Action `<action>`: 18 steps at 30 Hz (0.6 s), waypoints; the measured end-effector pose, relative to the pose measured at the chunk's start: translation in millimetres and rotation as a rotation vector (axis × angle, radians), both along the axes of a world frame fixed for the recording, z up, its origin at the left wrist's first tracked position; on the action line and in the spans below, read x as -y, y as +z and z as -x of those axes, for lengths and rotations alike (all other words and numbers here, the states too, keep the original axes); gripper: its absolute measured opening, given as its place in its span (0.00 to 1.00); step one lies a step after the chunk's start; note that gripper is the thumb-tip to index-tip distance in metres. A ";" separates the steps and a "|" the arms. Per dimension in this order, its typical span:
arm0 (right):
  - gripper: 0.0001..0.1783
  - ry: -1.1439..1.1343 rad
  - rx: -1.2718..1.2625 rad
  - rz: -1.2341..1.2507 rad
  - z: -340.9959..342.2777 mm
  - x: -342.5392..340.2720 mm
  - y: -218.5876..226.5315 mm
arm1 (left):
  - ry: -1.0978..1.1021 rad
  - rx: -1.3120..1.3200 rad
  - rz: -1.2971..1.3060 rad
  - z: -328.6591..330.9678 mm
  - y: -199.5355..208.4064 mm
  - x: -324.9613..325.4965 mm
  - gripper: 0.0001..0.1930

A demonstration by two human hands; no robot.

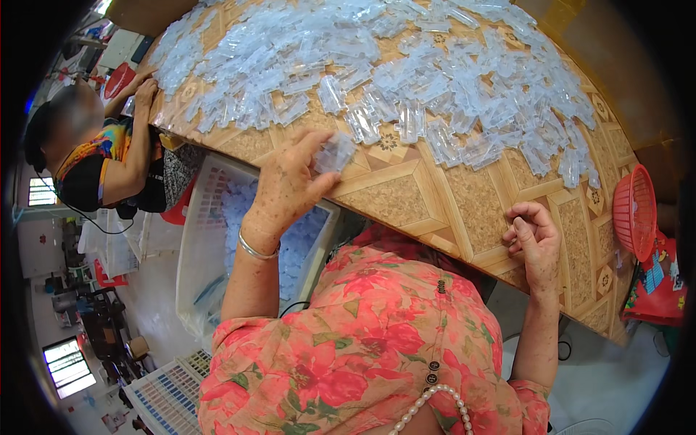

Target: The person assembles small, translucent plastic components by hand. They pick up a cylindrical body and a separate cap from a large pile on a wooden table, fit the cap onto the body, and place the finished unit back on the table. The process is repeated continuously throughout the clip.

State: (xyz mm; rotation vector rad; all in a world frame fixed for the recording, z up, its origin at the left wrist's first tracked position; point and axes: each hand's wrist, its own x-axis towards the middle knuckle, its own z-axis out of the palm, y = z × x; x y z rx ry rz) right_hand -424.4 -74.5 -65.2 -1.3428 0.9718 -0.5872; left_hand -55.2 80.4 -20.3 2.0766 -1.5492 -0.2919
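My left hand (286, 177), a bangle at its wrist, grips a small clear plastic piece (336, 152) between thumb and fingers at the table's near edge. Over the right part of the same edge, my right hand (535, 243) is closed, thumb pressed to curled fingers; whatever it may hold is too small to make out. Beyond both hands a wide, loose heap of similar clear plastic pieces (290, 69) covers much of the wood-patterned table (395, 192). A few single pieces, such as a clear plastic piece (411, 122), lie at the heap's near border.
Below the table edge at left stands a white crate (190, 250) with bluish clear pieces inside. A red plastic basket (634, 212) sits at the right edge. Another person (109, 156) works at the far left. Cardboard (616, 65) rises at the right back.
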 end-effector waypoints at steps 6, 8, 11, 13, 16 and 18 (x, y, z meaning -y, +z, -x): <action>0.08 -0.034 -0.026 -0.057 -5.2 -1.0 7.4 | -0.281 -0.192 0.046 34.6 -5.1 20.4 0.29; 0.08 -0.033 -0.042 -0.068 -6.1 -0.1 7.1 | -0.363 -0.230 0.030 49.3 -7.2 35.6 0.28; 0.08 -0.032 -0.070 -0.071 -6.9 2.8 10.5 | -0.530 -0.093 0.120 74.4 -12.7 63.2 0.27; 0.08 -0.050 -0.048 -0.078 -8.3 6.4 12.6 | -0.579 -0.045 0.131 91.2 -15.9 76.9 0.26; 0.07 -0.090 -0.136 0.032 -7.8 22.6 22.8 | -0.646 -0.042 0.100 111.0 -7.8 95.3 0.26; 0.11 -0.164 -0.245 0.282 -3.4 38.4 19.6 | -0.718 -0.062 0.091 122.5 -3.0 108.6 0.25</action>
